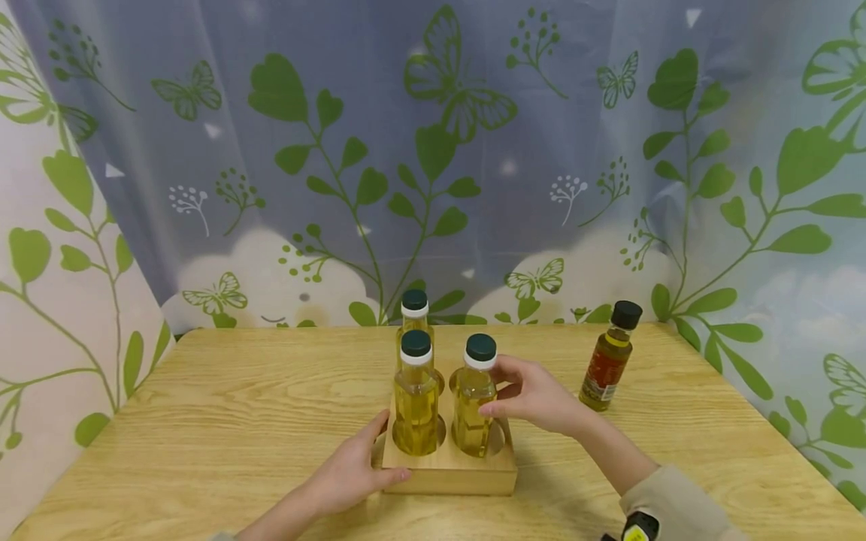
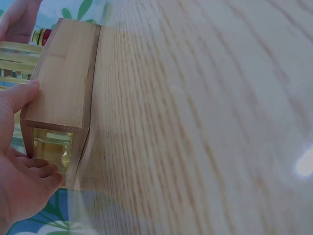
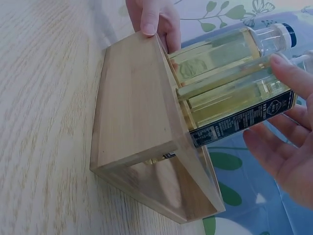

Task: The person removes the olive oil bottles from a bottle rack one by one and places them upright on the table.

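Note:
A wooden bottle rack [image 1: 467, 482] stands on the table, with three bottles of yellow oil, dark green caps on white collars, upright in its round holes. My left hand [image 1: 345, 469] grips the rack's front left corner, thumb at the front and fingers along the left side. Around the front right oil bottle [image 1: 471, 413] curls my right hand [image 1: 544, 398], its thumb on the near side and the other fingers behind. A dark printed label [image 3: 244, 117] runs down that bottle. The front left bottle [image 1: 416, 406] partly hides the back left bottle [image 1: 414, 324].
Farther right stands a smaller bottle [image 1: 607, 361] with a black cap and red label. The back right hole [image 1: 455, 382] of the rack holds no bottle. Behind the wood-grain table [image 1: 237, 406] hangs a patterned curtain [image 1: 325, 225].

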Demonstrator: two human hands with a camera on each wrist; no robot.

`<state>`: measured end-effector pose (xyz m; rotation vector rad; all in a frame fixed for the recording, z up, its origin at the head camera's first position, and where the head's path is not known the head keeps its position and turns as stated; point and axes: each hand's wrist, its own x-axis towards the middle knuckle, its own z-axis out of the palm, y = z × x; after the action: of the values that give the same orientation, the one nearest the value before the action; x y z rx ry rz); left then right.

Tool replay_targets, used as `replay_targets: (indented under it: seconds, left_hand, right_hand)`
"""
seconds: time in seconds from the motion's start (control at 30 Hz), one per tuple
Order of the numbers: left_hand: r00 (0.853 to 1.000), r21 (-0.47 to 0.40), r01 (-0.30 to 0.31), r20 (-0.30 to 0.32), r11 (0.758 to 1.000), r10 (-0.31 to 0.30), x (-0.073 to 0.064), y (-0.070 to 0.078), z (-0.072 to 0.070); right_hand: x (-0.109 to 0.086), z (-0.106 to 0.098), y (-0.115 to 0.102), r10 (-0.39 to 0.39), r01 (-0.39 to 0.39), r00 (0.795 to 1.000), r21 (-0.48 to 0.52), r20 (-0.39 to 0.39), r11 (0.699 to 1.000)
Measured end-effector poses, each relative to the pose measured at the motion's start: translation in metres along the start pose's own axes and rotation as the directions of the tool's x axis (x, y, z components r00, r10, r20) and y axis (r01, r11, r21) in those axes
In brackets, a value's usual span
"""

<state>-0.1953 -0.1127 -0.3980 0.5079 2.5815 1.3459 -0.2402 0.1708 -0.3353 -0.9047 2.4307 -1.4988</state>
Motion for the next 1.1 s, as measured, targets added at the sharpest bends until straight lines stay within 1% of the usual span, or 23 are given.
replay_targets:
  seconds: [0.3,0.43,0.53,0.67,0.87,1.03,1.1]
  left_hand:
    - [1.0,0.0,0.009,0.004,1.0,-0.009,0.001,-0.002,0.001]
    - [1.0,-0.003,0.012,0.0,1.0,-0.012,0.0,-0.002,0.001]
    - [1.0,-0.006,0.012,-0.003,1.0,-0.012,0.001,-0.002,0.001]
    - [1.0,0.001,0.004,-0.007,1.0,-0.004,0.001,-0.003,0.001]
    - [1.0,0.002,0.003,-0.005,1.0,-0.003,0.001,-0.003,0.001]
    - [1.0,-0.004,0.002,0.002,1.0,-0.002,0.001,-0.003,0.001]
    - [1.0,-0.001,0.001,0.001,1.0,-0.001,0.001,-0.003,0.001]
  right_hand:
    - [-0.005,0.001,-0.007,0.043,-0.045,0.998,-0.039,-0.045,0.998]
    - [-0.007,-0.002,-0.012,0.063,-0.065,0.997,-0.045,-0.05,0.997]
    - [-0.008,-0.007,-0.018,0.062,-0.065,0.996,-0.045,-0.059,0.997]
    - [-0.009,-0.016,-0.025,0.041,-0.045,0.996,-0.049,-0.083,0.998]
    - [-0.012,-0.031,-0.03,0.016,-0.024,0.99,-0.058,-0.141,0.998]
    - [-0.018,-0.042,-0.032,-0.028,0.009,0.982,-0.105,-0.189,0.994]
    - [-0.021,-0.047,-0.033,-0.036,0.009,0.977,-0.127,-0.209,0.992]
